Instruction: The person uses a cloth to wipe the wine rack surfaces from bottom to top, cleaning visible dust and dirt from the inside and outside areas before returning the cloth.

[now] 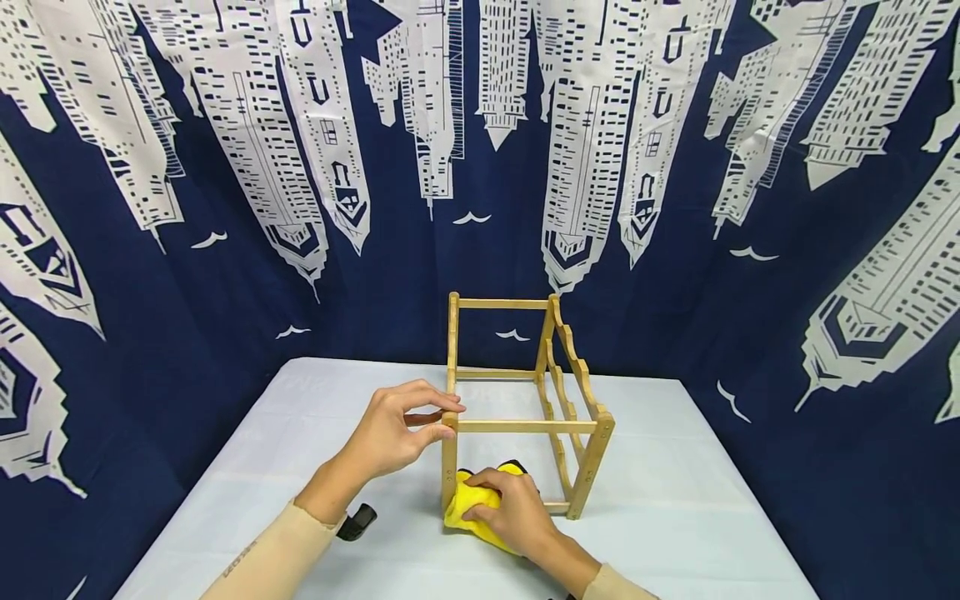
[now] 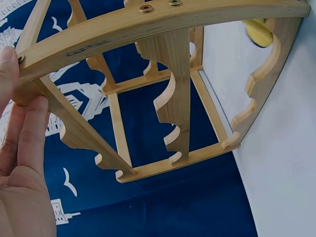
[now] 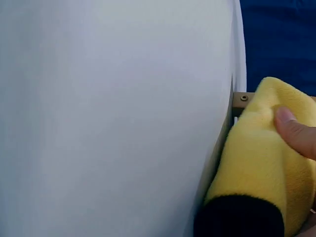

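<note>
You've got one navy curtain (image 1: 420, 267) with upside-down white buildings running behind everything, and one pale table (image 1: 285, 450) in front of it. From the left, there's your beige left sleeve (image 1: 277, 554), then your left hand (image 1: 393, 425), thumb and fingers pinching the top of the front left post (image 1: 449, 462) on a wooden rack (image 1: 525, 426). One small black piece (image 1: 358, 523) shows just under that wrist. There's just the one rack, standing upright around the middle of the table: light honey-coloured wood, visible grain, four straight crossbars in the head view. Your left wrist cam shows three wavy slats (image 2: 180, 89) joining that post, scooped out along one edge, plus three screw heads. Next along is one cloth (image 1: 474, 500), fuzzy bright yellow with black trim, bunched up against the foot of the same post; can't tell if it goes all the way round. Your right hand (image 1: 517, 512) has it gripped, thumb pressing into the fabric, and your other beige sleeve (image 1: 615, 585) trails off lower right.
</note>
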`<control>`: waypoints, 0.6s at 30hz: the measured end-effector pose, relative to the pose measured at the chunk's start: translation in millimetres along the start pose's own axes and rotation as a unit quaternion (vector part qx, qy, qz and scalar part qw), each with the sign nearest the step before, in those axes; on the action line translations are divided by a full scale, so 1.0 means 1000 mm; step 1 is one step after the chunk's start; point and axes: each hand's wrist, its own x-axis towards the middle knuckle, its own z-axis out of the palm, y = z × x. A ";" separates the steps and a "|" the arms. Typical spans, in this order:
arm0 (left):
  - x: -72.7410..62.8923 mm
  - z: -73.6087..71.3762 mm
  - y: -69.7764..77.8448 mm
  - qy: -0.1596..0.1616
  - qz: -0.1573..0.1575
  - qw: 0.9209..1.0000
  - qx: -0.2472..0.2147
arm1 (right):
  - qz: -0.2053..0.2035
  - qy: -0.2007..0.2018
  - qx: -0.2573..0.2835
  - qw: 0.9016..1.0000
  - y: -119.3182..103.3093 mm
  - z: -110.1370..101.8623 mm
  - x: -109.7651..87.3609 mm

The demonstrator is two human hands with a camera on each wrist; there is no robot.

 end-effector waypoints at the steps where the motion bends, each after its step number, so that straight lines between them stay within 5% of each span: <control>1: 0.000 -0.001 0.000 0.000 0.000 1.000 -0.001 | -0.001 0.012 0.013 1.000 0.000 0.000 0.000; 9: -0.002 -0.001 -0.001 0.001 0.003 1.000 -0.004 | -0.028 0.133 0.107 0.985 -0.010 -0.005 -0.007; 18: -0.002 0.000 -0.003 0.002 0.003 1.000 -0.001 | -0.091 0.230 0.143 0.958 -0.030 -0.034 -0.010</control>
